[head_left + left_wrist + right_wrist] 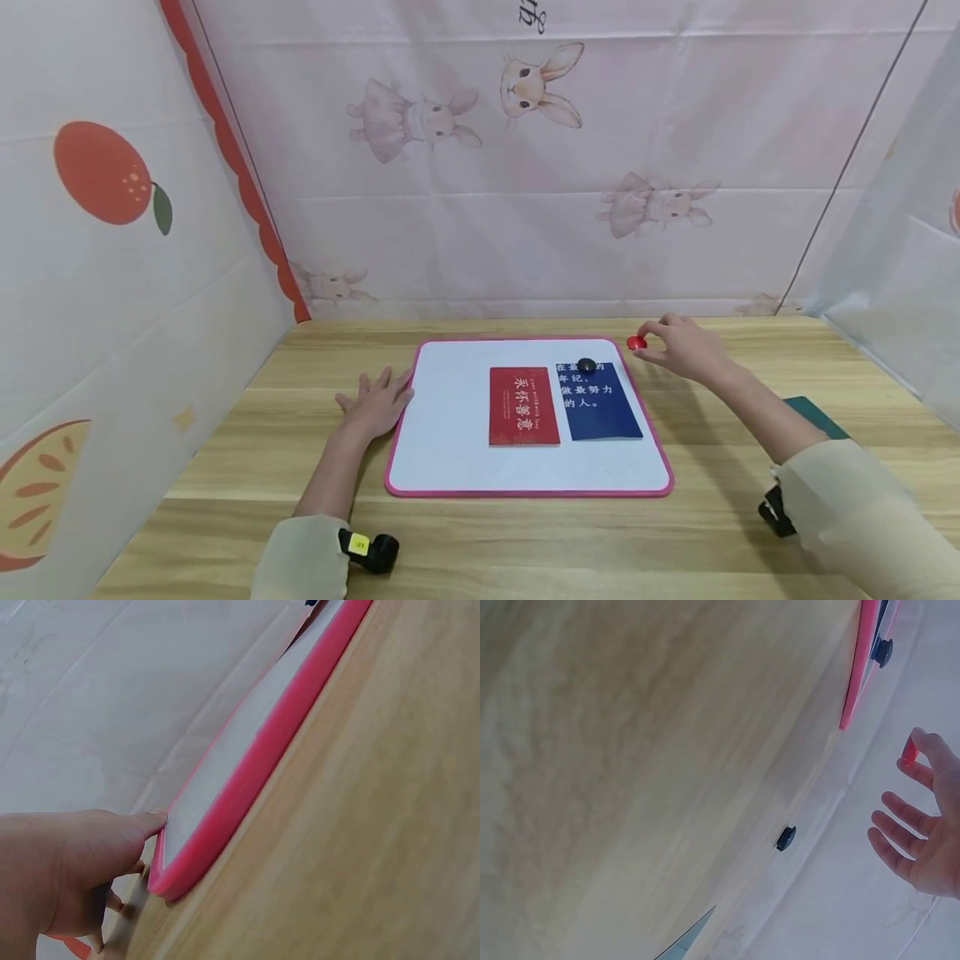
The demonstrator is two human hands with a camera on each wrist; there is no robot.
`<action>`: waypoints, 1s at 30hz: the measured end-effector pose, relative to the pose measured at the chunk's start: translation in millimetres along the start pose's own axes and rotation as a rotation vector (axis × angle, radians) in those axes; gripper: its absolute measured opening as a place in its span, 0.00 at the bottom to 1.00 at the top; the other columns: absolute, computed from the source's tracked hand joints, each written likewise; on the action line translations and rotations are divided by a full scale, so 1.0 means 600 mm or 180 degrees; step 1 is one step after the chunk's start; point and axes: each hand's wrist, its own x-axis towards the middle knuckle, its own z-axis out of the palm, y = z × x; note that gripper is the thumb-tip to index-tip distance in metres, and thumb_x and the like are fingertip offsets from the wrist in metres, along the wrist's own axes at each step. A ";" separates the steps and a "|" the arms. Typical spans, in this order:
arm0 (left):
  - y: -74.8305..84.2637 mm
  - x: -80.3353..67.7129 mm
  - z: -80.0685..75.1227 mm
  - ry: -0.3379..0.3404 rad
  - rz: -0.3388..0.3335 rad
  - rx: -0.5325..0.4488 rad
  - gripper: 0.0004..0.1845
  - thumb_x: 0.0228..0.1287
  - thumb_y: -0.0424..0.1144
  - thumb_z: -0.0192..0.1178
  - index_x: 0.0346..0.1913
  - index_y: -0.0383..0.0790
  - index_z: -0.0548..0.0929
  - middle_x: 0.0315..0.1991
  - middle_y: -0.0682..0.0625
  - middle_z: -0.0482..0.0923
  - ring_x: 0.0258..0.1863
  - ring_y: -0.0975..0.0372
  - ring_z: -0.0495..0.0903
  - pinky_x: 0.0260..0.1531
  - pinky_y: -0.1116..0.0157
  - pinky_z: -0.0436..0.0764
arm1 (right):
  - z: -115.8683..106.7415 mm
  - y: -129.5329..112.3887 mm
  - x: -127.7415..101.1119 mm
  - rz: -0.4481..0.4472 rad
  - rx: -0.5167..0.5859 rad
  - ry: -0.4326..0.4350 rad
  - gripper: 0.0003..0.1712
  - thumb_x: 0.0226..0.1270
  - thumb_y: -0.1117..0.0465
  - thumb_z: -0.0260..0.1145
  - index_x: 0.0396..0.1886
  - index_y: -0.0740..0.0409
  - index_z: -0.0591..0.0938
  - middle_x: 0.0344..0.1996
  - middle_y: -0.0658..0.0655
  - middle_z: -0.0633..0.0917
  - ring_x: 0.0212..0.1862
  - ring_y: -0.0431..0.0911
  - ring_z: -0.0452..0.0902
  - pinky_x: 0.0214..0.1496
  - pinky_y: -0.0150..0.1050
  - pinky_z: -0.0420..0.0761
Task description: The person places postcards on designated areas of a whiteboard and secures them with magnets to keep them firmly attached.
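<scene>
A red magnet is pinched by the right hand, just off the whiteboard's far corner. The blue card is already pinned by a black magnet; the red card, lengthwise away from the person, seemingly lacks one. The left hand is laid flat against the board's edge.

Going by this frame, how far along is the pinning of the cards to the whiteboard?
Partly done. The blue card already has a black magnet on its top edge. The right hand pinches a red magnet just off the whiteboard corner, while the left hand rests flat on the board's left edge. The red card shows no magnet on it.
</scene>
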 end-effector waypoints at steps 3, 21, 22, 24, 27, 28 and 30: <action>0.000 -0.001 -0.001 0.0001 0.0011 0.0008 0.28 0.72 0.51 0.37 0.71 0.46 0.53 0.69 0.34 0.44 0.64 0.33 0.33 0.47 0.29 0.30 | 0.000 -0.003 0.001 -0.0014 -0.0009 -0.0012 0.20 0.56 0.50 0.68 0.44 0.57 0.80 0.35 0.64 0.76 0.37 0.58 0.71 0.24 0.46 0.76; 0.003 -0.003 -0.003 0.0005 0.0006 -0.0031 0.28 0.72 0.50 0.37 0.71 0.46 0.54 0.70 0.34 0.44 0.64 0.33 0.33 0.48 0.29 0.29 | 0.003 -0.032 0.011 -0.0115 0.0009 -0.0016 0.19 0.56 0.51 0.69 0.44 0.56 0.81 0.37 0.65 0.77 0.38 0.58 0.72 0.27 0.47 0.77; 0.004 -0.004 -0.004 0.0006 0.0006 -0.0025 0.28 0.72 0.50 0.37 0.71 0.46 0.54 0.70 0.34 0.44 0.65 0.34 0.33 0.48 0.29 0.29 | 0.003 -0.035 0.012 -0.0117 0.0013 -0.0014 0.19 0.56 0.51 0.69 0.44 0.56 0.81 0.37 0.65 0.77 0.38 0.59 0.73 0.27 0.48 0.77; 0.004 -0.005 -0.004 0.0020 0.0017 -0.0021 0.28 0.73 0.50 0.37 0.71 0.46 0.54 0.69 0.34 0.44 0.64 0.33 0.33 0.48 0.29 0.30 | 0.002 -0.041 0.013 -0.0128 0.0027 -0.0011 0.19 0.56 0.51 0.68 0.44 0.55 0.81 0.38 0.64 0.77 0.39 0.59 0.73 0.29 0.49 0.78; 0.005 -0.007 -0.005 0.0041 0.0037 -0.0007 0.27 0.73 0.50 0.37 0.71 0.46 0.54 0.69 0.34 0.45 0.64 0.33 0.34 0.48 0.28 0.31 | 0.002 -0.048 0.014 -0.0123 0.0050 -0.0028 0.20 0.56 0.50 0.68 0.45 0.55 0.81 0.38 0.64 0.76 0.39 0.59 0.73 0.32 0.51 0.78; 0.005 -0.007 -0.005 0.0050 0.0044 -0.0002 0.27 0.73 0.49 0.37 0.71 0.46 0.54 0.69 0.34 0.45 0.64 0.33 0.35 0.47 0.28 0.32 | 0.003 -0.051 0.015 -0.0120 0.0048 -0.0034 0.20 0.56 0.49 0.68 0.46 0.55 0.81 0.38 0.64 0.76 0.39 0.58 0.73 0.32 0.50 0.78; 0.005 -0.008 -0.006 0.0054 0.0049 0.0002 0.27 0.73 0.49 0.37 0.71 0.46 0.54 0.69 0.35 0.45 0.64 0.33 0.35 0.47 0.28 0.32 | 0.003 -0.056 0.016 -0.0111 0.0047 -0.0037 0.21 0.56 0.49 0.68 0.46 0.55 0.81 0.38 0.63 0.76 0.38 0.57 0.73 0.32 0.49 0.78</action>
